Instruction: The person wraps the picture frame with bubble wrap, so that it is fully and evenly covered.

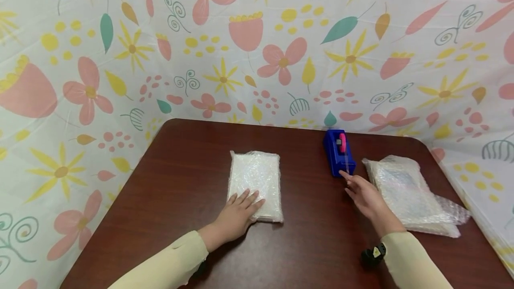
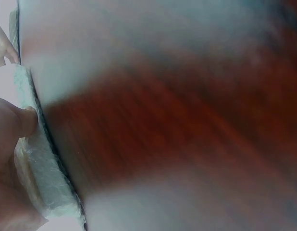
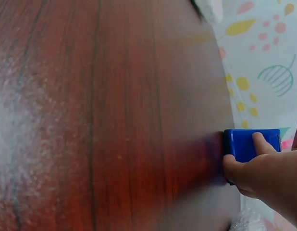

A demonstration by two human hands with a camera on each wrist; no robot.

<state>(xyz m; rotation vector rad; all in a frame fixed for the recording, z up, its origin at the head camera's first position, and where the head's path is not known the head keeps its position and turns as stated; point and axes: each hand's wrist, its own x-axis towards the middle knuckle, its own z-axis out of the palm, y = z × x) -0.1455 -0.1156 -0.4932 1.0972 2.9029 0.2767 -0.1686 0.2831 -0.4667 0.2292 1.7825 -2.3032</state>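
Note:
A flat rectangular packet [image 1: 257, 173] in clear bubble wrap lies in the middle of the table. My left hand [image 1: 236, 215] rests on its near part, fingers spread. In the left wrist view, the thumb [image 2: 27, 120] touches the packet's edge [image 2: 50, 178]. To the right, a blue tape dispenser [image 1: 337, 153] holds a roll with a pink core [image 1: 342, 142]. My right hand [image 1: 367, 197] reaches to its front end, the index finger extended against it. In the right wrist view, thumb and index finger stand apart at the blue dispenser [image 3: 242, 144]. Whether tape is between the fingers is unclear.
More bubble-wrapped packets [image 1: 405, 191] lie stacked at the right, close beside the right hand, with loose wrap [image 1: 453, 208] sticking out. The brown wooden table [image 1: 180, 168] has rounded far corners. A flower-patterned curtain [image 1: 241, 66] hangs behind it and at the sides.

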